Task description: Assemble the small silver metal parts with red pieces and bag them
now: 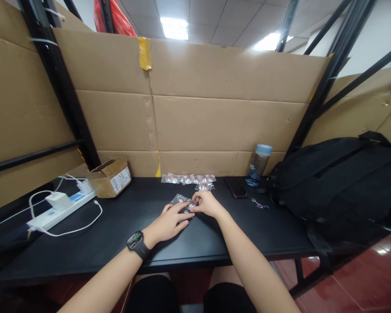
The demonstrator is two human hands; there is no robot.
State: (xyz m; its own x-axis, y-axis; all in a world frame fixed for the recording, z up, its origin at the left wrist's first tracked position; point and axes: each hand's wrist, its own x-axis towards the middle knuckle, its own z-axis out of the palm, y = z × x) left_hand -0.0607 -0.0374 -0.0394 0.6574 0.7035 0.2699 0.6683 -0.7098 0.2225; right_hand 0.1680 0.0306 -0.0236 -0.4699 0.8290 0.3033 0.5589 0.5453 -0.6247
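Observation:
A clear plastic packet (pixel 180 199) with something small and red at its right end lies on the black table, partly covered by my fingers. My left hand (pixel 169 221), with a black watch on its wrist, rests flat over the packet's lower side, fingers spread. From the right, my right hand (pixel 206 204) pinches the packet's right end between thumb and forefinger. Just beyond my hands, a row of similar clear packets (pixel 187 179) with red bits lies along the cardboard wall, and one more packet (pixel 204 187) sits in front of the row's right part.
An open cardboard box (pixel 109 178) and a white power strip (pixel 61 211) with cables are at the left. To the right are a dark phone (pixel 236 188), a blue-lidded bottle (pixel 258 165), a small keychain (pixel 260 204) and a large black backpack (pixel 342 187). Cardboard (pixel 195 100) walls the back.

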